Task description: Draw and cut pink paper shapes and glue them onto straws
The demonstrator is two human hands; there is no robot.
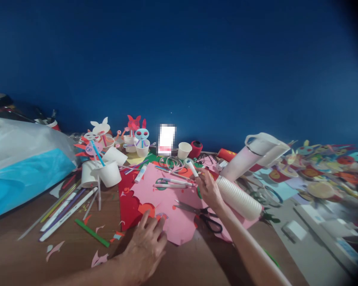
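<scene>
My right hand (209, 188) is closed around a white tube that looks like a glue stick (192, 168), its far end pointing up and away. At the lower edge of the pink paper (179, 216), my left hand (146, 240) lies palm down with fingers apart, fingertips by an orange paper piece (146, 209). Just right of that piece is a small drawn or cut fringed shape (162, 216). Black-handled scissors (210, 222) rest on the pink sheet between my hands, blades toward the left. Several white pens (173, 185) lie farther up it, and red paper (128, 214) shows underneath.
A stack of paper cups (240, 198) lies right of my right wrist, near a white pitcher (250, 157). Cups with paper bunny figures (142, 137) stand at the back left. Markers (68, 214) and paper scraps lie left; a plastic bag (26, 163) sits far left.
</scene>
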